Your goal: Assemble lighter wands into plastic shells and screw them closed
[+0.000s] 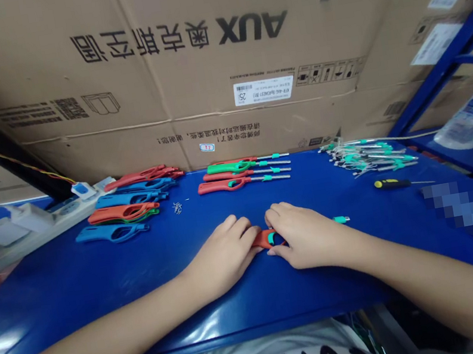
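Near the front middle of the blue table, both my hands grip a red-orange long-nosed lighter (pixel 263 239) with a teal trigger. My left hand (pixel 230 249) has its fingers closed around the handle's left end. At the other end, my right hand (pixel 303 235) pinches the body and covers much of it. A small teal piece with a metal end (pixel 341 220) shows just beyond the right wrist; whether it joins the lighter is hidden. Beyond my hands lie several lighters with metal tubes (pixel 244 182), red and green. Small screws (pixel 177 208) are scattered to their left.
Red, blue and green lighter handle shells (pixel 112 232) lie in rows at left, beside a white power strip (pixel 72 210). Metal tubes with teal parts and wires (pixel 369 155) are piled back right. A yellow-black screwdriver (pixel 392 183) lies before them. Cardboard (pixel 185 89) walls the back.
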A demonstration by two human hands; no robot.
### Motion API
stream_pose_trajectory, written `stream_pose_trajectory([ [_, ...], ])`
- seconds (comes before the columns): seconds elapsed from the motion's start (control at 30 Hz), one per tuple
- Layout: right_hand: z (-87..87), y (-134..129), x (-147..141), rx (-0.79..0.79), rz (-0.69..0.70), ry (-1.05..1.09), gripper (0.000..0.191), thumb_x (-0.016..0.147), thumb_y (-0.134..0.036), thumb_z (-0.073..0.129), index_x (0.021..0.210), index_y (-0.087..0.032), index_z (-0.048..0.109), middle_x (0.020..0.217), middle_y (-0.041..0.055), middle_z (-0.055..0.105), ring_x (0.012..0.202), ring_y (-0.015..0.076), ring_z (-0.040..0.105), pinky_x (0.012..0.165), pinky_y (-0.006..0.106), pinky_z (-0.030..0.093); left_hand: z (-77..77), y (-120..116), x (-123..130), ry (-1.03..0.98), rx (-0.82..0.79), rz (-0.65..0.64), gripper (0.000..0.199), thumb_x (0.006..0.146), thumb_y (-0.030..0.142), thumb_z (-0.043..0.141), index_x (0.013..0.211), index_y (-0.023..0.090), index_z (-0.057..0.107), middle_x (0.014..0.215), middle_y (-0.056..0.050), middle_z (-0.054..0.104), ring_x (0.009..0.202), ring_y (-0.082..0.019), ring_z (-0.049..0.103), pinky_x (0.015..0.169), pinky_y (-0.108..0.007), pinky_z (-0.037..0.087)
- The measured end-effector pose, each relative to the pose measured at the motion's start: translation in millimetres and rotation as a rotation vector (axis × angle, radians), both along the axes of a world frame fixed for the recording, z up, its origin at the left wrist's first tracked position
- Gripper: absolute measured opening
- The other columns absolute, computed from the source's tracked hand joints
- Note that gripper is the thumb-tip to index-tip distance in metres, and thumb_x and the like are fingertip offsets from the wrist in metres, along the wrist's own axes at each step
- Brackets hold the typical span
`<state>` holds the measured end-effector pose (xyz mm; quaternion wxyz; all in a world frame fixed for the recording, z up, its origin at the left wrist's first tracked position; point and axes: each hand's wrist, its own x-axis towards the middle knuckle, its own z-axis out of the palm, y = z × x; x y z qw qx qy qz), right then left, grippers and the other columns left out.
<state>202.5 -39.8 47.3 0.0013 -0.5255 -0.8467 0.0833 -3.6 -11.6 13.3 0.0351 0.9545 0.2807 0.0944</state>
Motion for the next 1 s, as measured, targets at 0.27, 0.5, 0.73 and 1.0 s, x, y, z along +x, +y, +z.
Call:
stream_pose_trajectory([
  [0.27, -4.2, -6.8, -7.0, 0.073, 0.053, -0.082, 0.016, 0.088, -0.023, 0.060, 0.099, -0.012, 0.060, 0.099, 0.0149, 0.062, 0.097, 0.0301, 0.059, 0.073, 0.038, 0.046, 0.1, -5.9, 4.3, 0.081, 0.069, 0.046, 0.028, 0.102, 0.028, 0.047, 0.116, 0.011, 0.063, 0.103, -0.012, 0.058, 0.093, -0.028, 0.050, 0.081, -0.042, 0.048],
  [0.5, -6.8, 0.7, 1.0, 0.065, 0.123, -0.053, 0.020, 0.087, -0.029, 0.063, 0.098, -0.013, 0.058, 0.099, 0.0150, 0.062, 0.093, 0.0300, 0.058, 0.073, 0.038, 0.044, -3.0, -8.6, 6.0, 0.084, 0.101, 0.050, 0.027, 0.103, 0.027, 0.046, 0.117, 0.012, 0.062, 0.104, -0.012, 0.059, 0.093, -0.028, 0.050, 0.081, -0.043, 0.049],
  [0.73, -7.6, 17.3, 16.3, -0.059, 0.161, 0.168, 0.028, 0.086, -0.038, 0.065, 0.094, -0.018, 0.049, 0.089, 0.0086, 0.064, 0.075, 0.0210, 0.058, 0.064, 0.030, 0.039, -8.1, 1.5, 1.6, -0.103, -0.050, 0.028, 0.025, 0.101, 0.031, 0.051, 0.117, 0.014, 0.056, 0.112, -0.011, 0.061, 0.099, -0.027, 0.054, 0.087, -0.043, 0.049],
  [1.0, -5.3, 34.2, 32.9, -0.148, 0.135, 0.408, 0.036, 0.082, -0.035, 0.073, 0.107, -0.019, 0.053, 0.099, 0.0051, 0.067, 0.082, 0.0182, 0.059, 0.069, 0.026, 0.040, -11.8, 18.5, -4.3, -0.238, -0.113, 0.008, 0.024, 0.103, 0.033, 0.049, 0.119, 0.017, 0.054, 0.114, -0.009, 0.062, 0.102, -0.025, 0.056, 0.092, -0.042, 0.048],
])
